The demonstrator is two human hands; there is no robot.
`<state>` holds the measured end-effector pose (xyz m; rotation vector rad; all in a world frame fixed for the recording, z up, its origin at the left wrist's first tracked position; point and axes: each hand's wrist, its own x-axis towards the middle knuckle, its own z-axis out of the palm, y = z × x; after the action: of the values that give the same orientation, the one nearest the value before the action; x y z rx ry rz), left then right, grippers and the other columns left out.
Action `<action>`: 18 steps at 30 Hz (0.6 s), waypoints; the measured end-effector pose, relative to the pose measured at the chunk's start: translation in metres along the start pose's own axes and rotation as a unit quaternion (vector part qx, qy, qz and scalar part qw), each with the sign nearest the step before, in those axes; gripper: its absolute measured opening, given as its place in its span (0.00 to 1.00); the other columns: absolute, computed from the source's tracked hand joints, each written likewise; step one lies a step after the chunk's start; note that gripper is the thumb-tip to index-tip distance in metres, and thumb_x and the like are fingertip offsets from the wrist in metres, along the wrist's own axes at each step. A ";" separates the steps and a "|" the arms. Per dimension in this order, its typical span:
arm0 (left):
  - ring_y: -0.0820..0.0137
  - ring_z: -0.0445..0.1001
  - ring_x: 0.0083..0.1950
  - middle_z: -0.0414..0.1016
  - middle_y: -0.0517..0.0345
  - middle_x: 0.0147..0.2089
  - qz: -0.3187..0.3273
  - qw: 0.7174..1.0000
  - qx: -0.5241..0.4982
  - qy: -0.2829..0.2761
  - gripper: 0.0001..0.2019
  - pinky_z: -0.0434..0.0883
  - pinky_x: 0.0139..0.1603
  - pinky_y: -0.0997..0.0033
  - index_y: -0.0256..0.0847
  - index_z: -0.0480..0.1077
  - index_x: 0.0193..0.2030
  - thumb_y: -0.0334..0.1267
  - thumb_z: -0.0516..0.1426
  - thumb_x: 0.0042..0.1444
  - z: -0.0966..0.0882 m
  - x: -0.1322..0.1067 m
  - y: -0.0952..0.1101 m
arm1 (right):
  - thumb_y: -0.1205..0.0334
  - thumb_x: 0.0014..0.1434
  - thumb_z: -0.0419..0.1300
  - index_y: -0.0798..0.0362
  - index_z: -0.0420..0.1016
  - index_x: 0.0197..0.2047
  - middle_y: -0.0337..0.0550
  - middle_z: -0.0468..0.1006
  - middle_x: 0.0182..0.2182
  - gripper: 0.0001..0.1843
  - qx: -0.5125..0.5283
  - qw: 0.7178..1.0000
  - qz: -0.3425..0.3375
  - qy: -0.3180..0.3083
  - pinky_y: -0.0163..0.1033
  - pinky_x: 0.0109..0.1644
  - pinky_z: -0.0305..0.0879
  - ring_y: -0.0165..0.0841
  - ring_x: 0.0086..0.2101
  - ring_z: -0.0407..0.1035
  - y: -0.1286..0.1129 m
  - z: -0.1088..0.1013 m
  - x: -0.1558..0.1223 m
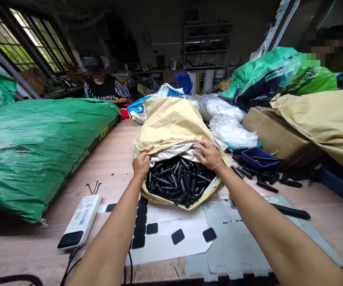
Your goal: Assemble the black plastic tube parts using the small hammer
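Bare forearms (114, 226) reach in from 7 and 5 o'clock towards a cream sack (176, 119), whose mouth opens between the hands. At 9 o'clock on that mouth, the left hand (141, 163) pinches the edge; at 2, the right hand (209, 156) rests on the upper edge, fingers apart, though whether it grips I cannot tell. Black cylindrical parts (177, 178) fill the opening, just below the hands. The step seems to be parting or steadying the mouth; the next move probably calls for supporting the lower lip against spills. Farther out on the table (112, 155), a white device (80, 222) lies at 8 o'clock, a purple tray (253, 162) at 3.
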<state>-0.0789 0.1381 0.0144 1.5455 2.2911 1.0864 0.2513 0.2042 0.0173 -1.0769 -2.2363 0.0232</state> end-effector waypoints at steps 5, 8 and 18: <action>0.68 0.74 0.37 0.80 0.59 0.35 0.013 0.998 -0.053 -0.017 0.15 0.65 0.38 0.73 0.40 0.78 0.39 0.48 0.55 0.59 -0.008 -0.014 -0.001 | 0.49 0.69 0.53 0.48 0.75 0.60 0.49 0.71 0.59 0.23 -0.014 1.000 -0.008 0.003 0.49 0.66 0.60 0.42 0.60 0.64 -0.008 -0.002 -0.003; 0.66 0.76 0.40 0.82 0.57 0.39 0.014 0.994 -0.093 -0.052 0.17 0.68 0.42 0.72 0.40 0.78 0.43 0.50 0.57 0.58 -0.020 -0.032 0.005 | 0.53 0.67 0.55 0.47 0.74 0.61 0.50 0.71 0.60 0.22 -0.027 1.000 0.008 -0.012 0.52 0.64 0.62 0.45 0.60 0.64 -0.023 -0.012 -0.006; 0.55 0.74 0.58 0.75 0.45 0.57 -0.134 0.983 -0.106 0.064 0.35 0.69 0.60 0.56 0.44 0.67 0.62 0.57 0.65 0.51 -0.049 -0.136 -0.022 | 0.61 0.66 0.55 0.48 0.76 0.59 0.52 0.67 0.64 0.20 0.016 0.999 -0.021 -0.035 0.58 0.67 0.64 0.48 0.64 0.62 -0.111 -0.080 -0.069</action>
<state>-0.0594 -0.0058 0.0019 1.0834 2.2905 1.3348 0.2501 0.0618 0.0740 -1.0271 -2.3117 0.0792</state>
